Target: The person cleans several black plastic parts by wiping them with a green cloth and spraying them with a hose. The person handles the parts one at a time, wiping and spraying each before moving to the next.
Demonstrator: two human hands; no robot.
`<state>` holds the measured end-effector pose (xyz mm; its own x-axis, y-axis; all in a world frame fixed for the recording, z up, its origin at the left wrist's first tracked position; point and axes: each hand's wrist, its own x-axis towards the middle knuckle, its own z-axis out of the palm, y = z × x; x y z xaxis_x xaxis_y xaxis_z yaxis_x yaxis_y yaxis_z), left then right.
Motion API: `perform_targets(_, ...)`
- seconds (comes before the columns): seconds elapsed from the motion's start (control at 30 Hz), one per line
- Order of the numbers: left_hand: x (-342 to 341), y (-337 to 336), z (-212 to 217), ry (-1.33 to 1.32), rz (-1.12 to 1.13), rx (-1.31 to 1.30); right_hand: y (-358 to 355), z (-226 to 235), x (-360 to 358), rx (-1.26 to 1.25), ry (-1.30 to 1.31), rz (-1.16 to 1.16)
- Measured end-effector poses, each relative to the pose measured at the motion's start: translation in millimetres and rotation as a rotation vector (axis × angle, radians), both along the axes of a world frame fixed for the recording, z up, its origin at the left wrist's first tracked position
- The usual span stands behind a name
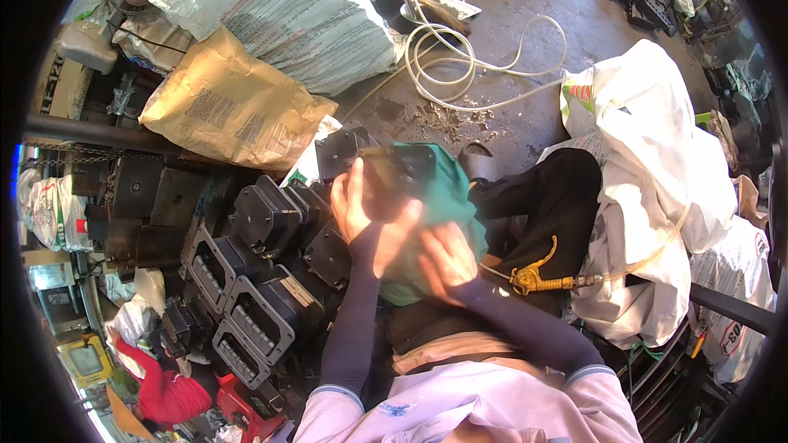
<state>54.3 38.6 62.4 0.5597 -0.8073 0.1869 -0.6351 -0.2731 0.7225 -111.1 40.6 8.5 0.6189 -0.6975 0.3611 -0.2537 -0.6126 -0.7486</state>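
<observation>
A dark boxy housing [400,172], smeared by motion, is held over my lap. My left hand [367,217] grips its near left side, thumb and fingers apart around it. Close by on the right, my right hand [447,261] lies over a green cloth [453,193] spread across my lap. Its fingers are blurred, and I cannot make out whether they hold anything. A yellow air blow gun [543,277] with a hose rests by my right thigh, beyond the right hand. Several black housings, one with a rectangular opening [254,320], stand to the left of my left forearm.
A brown paper sack [238,102] and a large white sack [279,20] lie at the far left. A pale hose [447,57] coils on the floor ahead, near a broom [439,10]. White sacks [648,156] crowd the right. A red plastic stool [246,410] stands at lower left.
</observation>
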Motion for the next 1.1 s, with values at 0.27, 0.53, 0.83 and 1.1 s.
perform_targets(0.27,12.0,16.9,21.9,1.213,-0.352,-0.402,-67.1,76.9,41.0,0.089,-0.492,0.176)
perform_targets(0.53,8.0,35.8,-0.1,1.772,-0.343,-0.521,-115.9,48.3,56.2,0.288,-0.25,0.113)
perform_targets(0.83,40.3,4.4,-37.2,1.965,-0.728,-0.876,-26.9,46.3,33.8,0.282,-0.148,-0.091)
perform_targets(1.1,41.5,30.3,-60.6,2.091,-0.454,-0.411,-44.1,102.2,55.9,-0.11,-0.049,0.149)
